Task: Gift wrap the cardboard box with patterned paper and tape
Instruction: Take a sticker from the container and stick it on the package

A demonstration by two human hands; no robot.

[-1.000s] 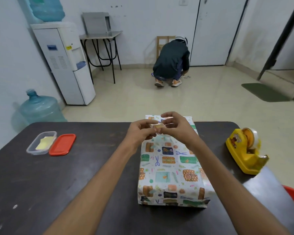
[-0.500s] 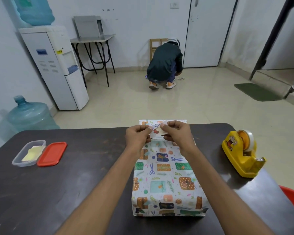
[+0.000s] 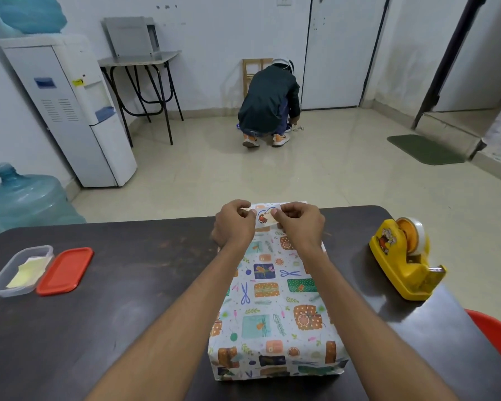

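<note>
wrapped box (image 3: 275, 308) lies on dark surface (image 3: 128, 299). left hand (image 3: 234, 224) and right hand (image 3: 300, 222) each pinch an end of a small sticker (image 3: 265, 217) over its far end. tape dispenser (image 3: 404, 263) at right.

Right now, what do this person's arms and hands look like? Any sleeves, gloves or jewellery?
Both arms are bare as far as the view shows: no sleeve on the left forearm or the right forearm. The left hand and right hand wear no gloves, and no watch, bracelet or ring is visible.
</note>
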